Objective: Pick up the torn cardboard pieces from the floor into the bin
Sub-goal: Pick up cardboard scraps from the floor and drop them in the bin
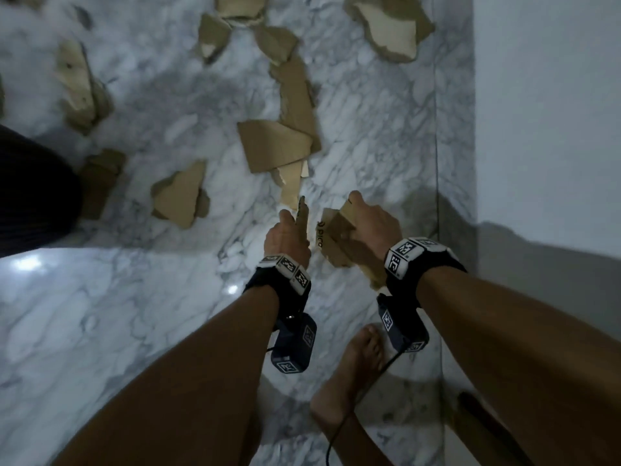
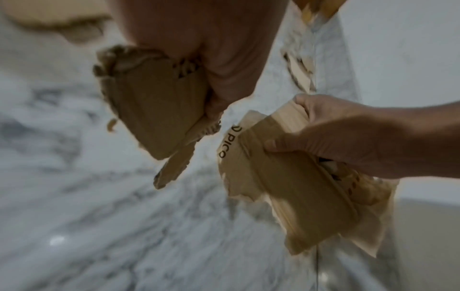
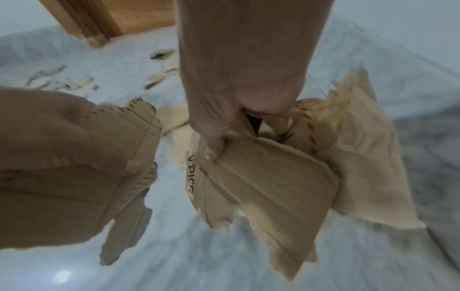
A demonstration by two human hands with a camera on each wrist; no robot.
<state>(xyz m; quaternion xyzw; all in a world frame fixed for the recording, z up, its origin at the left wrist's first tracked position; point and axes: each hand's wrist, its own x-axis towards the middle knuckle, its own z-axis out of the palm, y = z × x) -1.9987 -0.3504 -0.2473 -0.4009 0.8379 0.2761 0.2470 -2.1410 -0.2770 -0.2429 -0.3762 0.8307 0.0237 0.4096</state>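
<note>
Both hands hang above the marble floor (image 1: pixel 134 314), each holding torn brown cardboard. My left hand (image 1: pixel 287 237) grips a small stack of cardboard pieces (image 2: pixel 159 110) edge-up, seen again at the left of the right wrist view as the same cardboard pieces (image 3: pixel 134 141). My right hand (image 1: pixel 373 223) clutches a thicker bundle of cardboard scraps (image 1: pixel 339 240) with "PICO" printed on one piece (image 2: pixel 286 189); its thumb presses the top sheet (image 3: pixel 268 181). Several more torn cardboard pieces (image 1: pixel 272 144) lie scattered on the floor ahead. No bin is visible.
A white wall (image 1: pixel 544 112) runs along the right side. A dark object (image 1: pixel 30 186) sits at the left edge. My bare foot (image 1: pixel 353 375) stands below the hands with a cable beside it. A wooden door frame (image 3: pixel 99 21) stands at the far end.
</note>
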